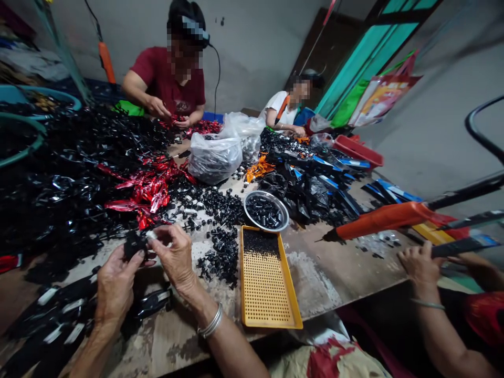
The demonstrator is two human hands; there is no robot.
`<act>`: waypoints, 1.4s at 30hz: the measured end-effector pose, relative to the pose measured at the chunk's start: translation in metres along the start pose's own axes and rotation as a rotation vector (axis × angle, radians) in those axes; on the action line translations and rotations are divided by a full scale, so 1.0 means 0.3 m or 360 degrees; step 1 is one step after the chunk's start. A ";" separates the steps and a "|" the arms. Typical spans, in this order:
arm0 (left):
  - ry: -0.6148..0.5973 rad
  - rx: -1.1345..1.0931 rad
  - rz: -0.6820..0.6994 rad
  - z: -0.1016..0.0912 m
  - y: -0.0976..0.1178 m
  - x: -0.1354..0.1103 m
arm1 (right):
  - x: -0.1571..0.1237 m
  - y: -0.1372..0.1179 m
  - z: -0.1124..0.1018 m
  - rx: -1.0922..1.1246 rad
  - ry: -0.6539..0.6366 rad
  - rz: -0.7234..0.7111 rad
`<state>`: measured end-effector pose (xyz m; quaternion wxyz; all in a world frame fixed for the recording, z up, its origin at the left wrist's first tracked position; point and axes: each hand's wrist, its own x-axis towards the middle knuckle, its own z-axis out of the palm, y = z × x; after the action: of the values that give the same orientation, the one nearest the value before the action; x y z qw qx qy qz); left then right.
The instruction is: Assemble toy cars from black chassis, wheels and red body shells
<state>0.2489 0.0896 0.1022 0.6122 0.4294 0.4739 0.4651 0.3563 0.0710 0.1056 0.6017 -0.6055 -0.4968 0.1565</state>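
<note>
Left hand is closed, thumb and fingers gripping a black piece above the near left part of the worktable. Right hand, with bangles at the wrist, pinches a small white piece between thumb and fingers, right beside the black piece; whether the two pieces are joined cannot be determined. Black strips with white ends lie below and to the left of the left hand. Beyond the hands are shiny red pieces, with a large black heap to their left. Small black parts are scattered to the right of the right hand, next to a yellow perforated tray whose far end carries tiny dark parts. A clear round bowl of black parts sits at that end; its contact with the tray cannot be confirmed. Further right, an orange power screwdriver points left over the table, near a co-worker's hand. Two other persons are seated across the table, one in a dark red top
</note>
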 end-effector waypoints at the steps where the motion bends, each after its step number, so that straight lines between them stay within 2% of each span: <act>1: -0.0011 -0.0007 -0.0006 -0.001 -0.006 0.005 | 0.002 -0.001 -0.001 0.0047 0.0017 0.0004; 4: -0.0008 0.0008 0.0009 0.007 -0.016 0.016 | 0.002 -0.007 -0.003 0.0132 0.0024 -0.0003; 7: -0.0056 0.0086 0.0117 0.020 -0.019 0.028 | 0.002 -0.010 0.000 0.0106 0.0014 -0.0016; 12: 0.0011 0.0202 0.0257 0.022 -0.015 0.049 | 0.004 -0.003 0.018 -0.0045 -0.0077 -0.0225; 20: -0.0042 0.0277 0.0381 0.026 -0.029 0.029 | -0.004 -0.023 0.020 -0.0189 0.0094 -0.0437; 30: 0.0071 0.0707 0.0653 0.026 -0.052 0.016 | -0.003 -0.024 0.017 -0.0205 0.0114 -0.0421; 38: 0.0069 0.0735 0.0673 0.021 -0.057 0.023 | -0.009 -0.022 0.025 -0.0208 0.0116 -0.0405; 42: 0.0038 0.0641 0.0627 0.021 -0.050 0.018 | -0.004 -0.019 0.018 -0.0157 0.0109 -0.0402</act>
<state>0.2582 0.0914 0.0879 0.4068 0.6207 0.4712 0.4766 0.3490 0.0718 0.1089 0.6027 -0.5721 -0.5552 0.0340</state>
